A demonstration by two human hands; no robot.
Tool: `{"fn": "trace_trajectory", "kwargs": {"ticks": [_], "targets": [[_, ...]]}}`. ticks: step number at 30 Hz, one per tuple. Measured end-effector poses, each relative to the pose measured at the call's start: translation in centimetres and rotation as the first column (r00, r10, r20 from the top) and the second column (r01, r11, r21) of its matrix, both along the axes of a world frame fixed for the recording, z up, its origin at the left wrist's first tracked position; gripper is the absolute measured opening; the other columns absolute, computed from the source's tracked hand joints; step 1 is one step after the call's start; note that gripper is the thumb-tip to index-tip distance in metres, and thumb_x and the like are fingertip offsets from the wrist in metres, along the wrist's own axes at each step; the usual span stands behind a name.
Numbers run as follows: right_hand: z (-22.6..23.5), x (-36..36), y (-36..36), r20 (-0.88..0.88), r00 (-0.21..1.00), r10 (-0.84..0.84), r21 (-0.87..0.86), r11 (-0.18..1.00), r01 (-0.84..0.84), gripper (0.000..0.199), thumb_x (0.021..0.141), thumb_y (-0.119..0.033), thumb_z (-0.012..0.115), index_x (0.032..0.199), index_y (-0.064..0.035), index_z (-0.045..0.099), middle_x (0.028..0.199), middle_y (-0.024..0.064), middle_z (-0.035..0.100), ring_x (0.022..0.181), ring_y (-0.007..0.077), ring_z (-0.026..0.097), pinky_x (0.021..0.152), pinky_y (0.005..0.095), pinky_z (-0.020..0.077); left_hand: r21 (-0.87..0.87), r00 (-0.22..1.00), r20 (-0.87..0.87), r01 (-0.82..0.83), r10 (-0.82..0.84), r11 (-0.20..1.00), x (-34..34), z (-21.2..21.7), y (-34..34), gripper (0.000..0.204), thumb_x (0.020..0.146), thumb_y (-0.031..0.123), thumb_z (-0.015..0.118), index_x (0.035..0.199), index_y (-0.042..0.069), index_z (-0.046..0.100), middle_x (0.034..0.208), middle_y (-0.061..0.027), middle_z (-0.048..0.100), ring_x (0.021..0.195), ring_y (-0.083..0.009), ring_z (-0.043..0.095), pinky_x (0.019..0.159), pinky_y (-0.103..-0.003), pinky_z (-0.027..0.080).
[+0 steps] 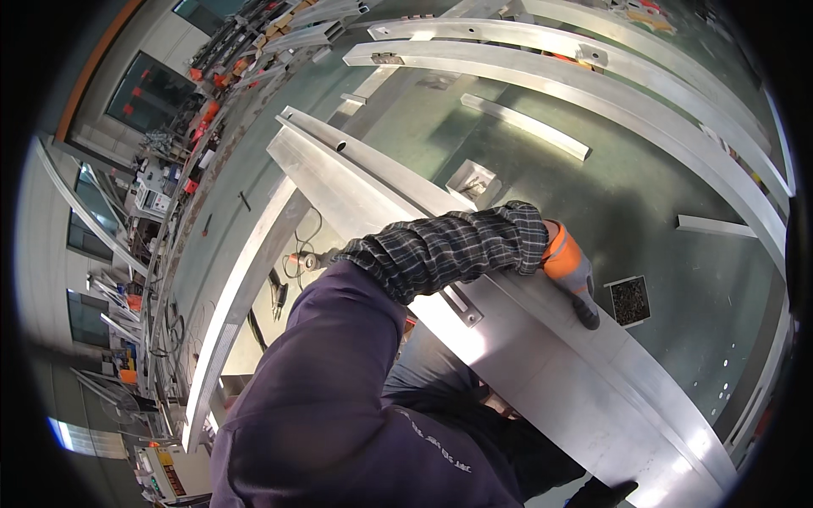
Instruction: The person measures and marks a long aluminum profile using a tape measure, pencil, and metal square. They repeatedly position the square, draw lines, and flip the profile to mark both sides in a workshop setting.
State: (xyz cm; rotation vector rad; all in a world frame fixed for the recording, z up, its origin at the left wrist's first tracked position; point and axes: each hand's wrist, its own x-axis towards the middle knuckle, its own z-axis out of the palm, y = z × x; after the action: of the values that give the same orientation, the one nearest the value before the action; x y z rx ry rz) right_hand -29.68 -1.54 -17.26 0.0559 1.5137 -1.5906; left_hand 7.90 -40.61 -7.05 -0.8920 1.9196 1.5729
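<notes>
my left grip lay flat, fingers apart, on the long metal beam. my right grip was out of view. i judged the beam could slide off and fall.

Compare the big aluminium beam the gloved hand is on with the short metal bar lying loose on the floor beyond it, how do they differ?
The aluminium beam is long and wide, running out of the picture at lower right; the short metal bar is narrow and lies wholly in view. The beam is raised and has the gloved hand resting on its far edge; the bar lies flat on the green floor, touched by nothing. The beam carries a small bracket; the bar looks plain. Both are bare silvery metal.
</notes>
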Motion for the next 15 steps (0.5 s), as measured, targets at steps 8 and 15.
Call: {"fn": "trace_trajectory", "kwargs": {"ticks": [8, 15], "targets": [[2.4, 1.2, 3.3, 0.023, 0.999, 0.044, 0.017, 0.999, -0.045, 0.077, 0.116, -0.066, 0.030, 0.158, -0.0080, 0.057, 0.162, 0.0196, 0.060, 0.145, 0.0422, 0.056, 0.124, 0.0596, 0.0423, -0.681, 0.994, -0.105, -0.055, -0.023, 0.731, 2.4, 4.5, 5.3, 0.087, 0.096, 0.072, 0.075, 0.159, 0.012, 0.062, 0.150, -0.0189, 0.069, 0.133, -0.0401, 0.067, 0.114, -0.049, 0.053], [2.1, 1.6, 13.6, -0.250, 0.967, 0.042, 0.269, 0.963, 0.027, 0.050, 0.114, -0.041, 0.064, 0.146, -0.0024, 0.058, 0.100, 0.0070, 0.066, 0.081, 0.0184, 0.063, 0.074, 0.0335, 0.0525, -0.685, 0.713, -0.697, -0.694, 0.078, 0.219, 17.2, 6.4, 18.0, 0.053, 0.095, 0.021, 0.081, 0.143, 0.001, 0.070, 0.134, -0.0193, 0.075, 0.123, -0.0354, 0.071, 0.108, -0.045, 0.056]]}}
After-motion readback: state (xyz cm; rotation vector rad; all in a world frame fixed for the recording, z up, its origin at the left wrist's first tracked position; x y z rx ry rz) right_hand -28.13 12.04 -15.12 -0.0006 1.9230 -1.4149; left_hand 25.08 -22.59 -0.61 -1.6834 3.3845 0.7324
